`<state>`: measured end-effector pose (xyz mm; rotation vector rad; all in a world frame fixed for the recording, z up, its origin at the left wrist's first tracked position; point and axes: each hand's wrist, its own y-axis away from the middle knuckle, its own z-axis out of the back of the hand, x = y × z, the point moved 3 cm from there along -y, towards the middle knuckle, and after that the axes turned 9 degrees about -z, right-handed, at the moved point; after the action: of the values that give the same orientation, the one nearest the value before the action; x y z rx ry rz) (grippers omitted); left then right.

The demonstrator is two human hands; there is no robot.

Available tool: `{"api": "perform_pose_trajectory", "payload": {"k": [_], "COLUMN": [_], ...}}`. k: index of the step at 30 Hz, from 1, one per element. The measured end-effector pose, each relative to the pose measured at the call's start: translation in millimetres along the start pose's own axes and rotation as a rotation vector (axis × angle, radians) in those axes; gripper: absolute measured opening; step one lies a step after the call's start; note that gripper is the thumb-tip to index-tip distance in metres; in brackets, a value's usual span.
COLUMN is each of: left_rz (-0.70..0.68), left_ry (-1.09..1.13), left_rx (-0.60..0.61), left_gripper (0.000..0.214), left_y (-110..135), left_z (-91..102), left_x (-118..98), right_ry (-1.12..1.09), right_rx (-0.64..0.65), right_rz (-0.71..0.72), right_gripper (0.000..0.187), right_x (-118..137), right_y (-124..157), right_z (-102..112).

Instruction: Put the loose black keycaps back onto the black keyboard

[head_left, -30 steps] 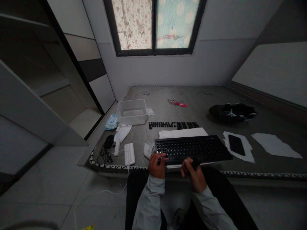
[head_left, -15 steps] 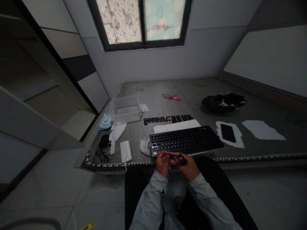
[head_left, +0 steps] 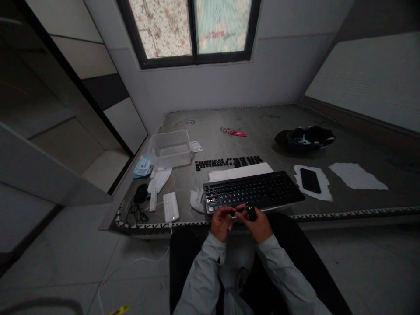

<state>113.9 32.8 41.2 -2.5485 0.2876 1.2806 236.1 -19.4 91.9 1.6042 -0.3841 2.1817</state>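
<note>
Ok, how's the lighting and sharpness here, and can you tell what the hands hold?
Head view: the window is brightest, everything else is dim; the wide lens bends straight edges; the right hand grips a small dark object too murky to identify, the left hand close beside.

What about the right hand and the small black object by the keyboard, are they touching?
Touching. The head view shows the right hand closed around the small black object, by the near edge of the black keyboard.
</note>
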Motion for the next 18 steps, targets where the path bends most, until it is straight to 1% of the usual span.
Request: {"api": "perform_pose_trajectory", "payload": {"k": [5,7,11,18], "left_rz": [-0.014,-0.024,-0.045,-0.031], "left_ry": [-0.052,-0.066,-0.069,-0.116], "left_rx": [0.033,0.042,0.074,0.088], "left_gripper": [0.044,0.044,0.04,0.04], "left_y": [0.4,0.1,-0.8,-0.8], "left_z": [0.8,1.3,0.4,-1.0], "left_x": [0.8,0.9,-1.1,-6.1], "right_ry": [-0.038,-0.04,-0.065,-0.062], "right_rx": [0.084,0.099,0.107,0.074], "right_rz": [-0.075,-0.093,-0.109,-0.075], "right_gripper": [0.032,0.034,0.035,0.034], "right_x": [-4.1,-3.3,0.9,2.6], "right_y": [0.3,0.6,0.5,-0.7], "right_z": [-3.7,-3.8,-1.7,1.1]}}
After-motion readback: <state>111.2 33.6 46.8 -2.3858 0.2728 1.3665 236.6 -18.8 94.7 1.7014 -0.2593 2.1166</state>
